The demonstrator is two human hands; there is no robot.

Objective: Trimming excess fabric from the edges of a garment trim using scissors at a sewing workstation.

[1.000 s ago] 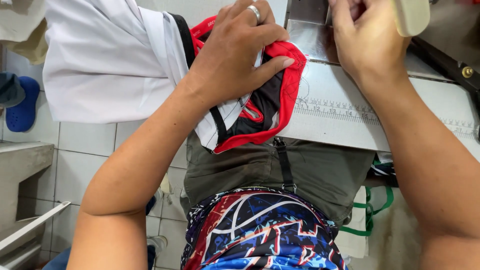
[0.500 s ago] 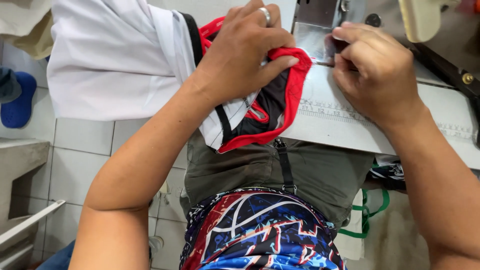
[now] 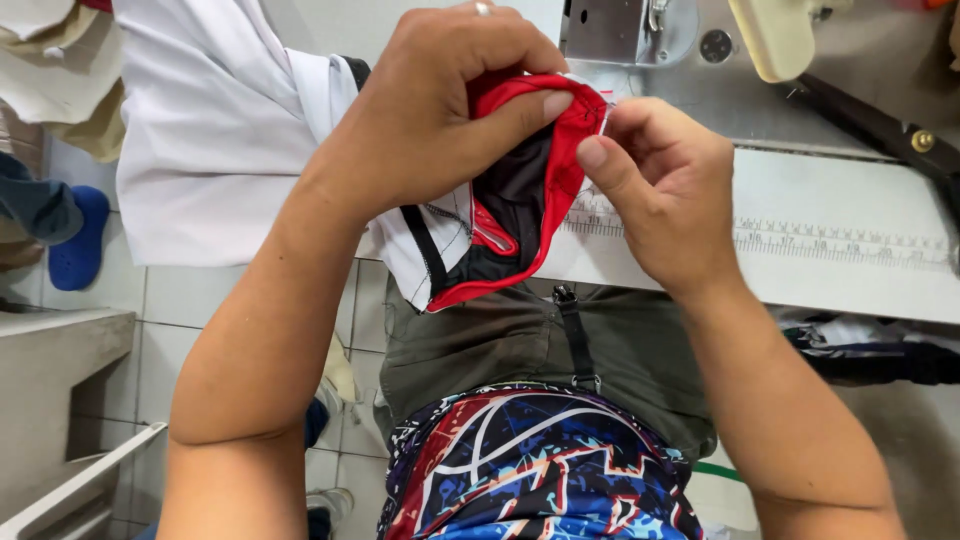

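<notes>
Pinching red-trimmed black and white fabric garment with left hand, right hand nipping its edge. Not yet under the grey metal sewing machine just beyond both hands, so no stitching started.

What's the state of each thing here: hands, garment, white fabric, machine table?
left hand: closed on the garment, thumb across the red edge
right hand: fingers pinching the red edge
red and black garment: folded, held above the table edge
white fabric: draped off the table
sewing machine table: partly covered

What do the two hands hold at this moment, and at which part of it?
Both hold one red and black garment: the left hand grips its folded red edge, and the right hand pinches the same edge at its tip.
</notes>
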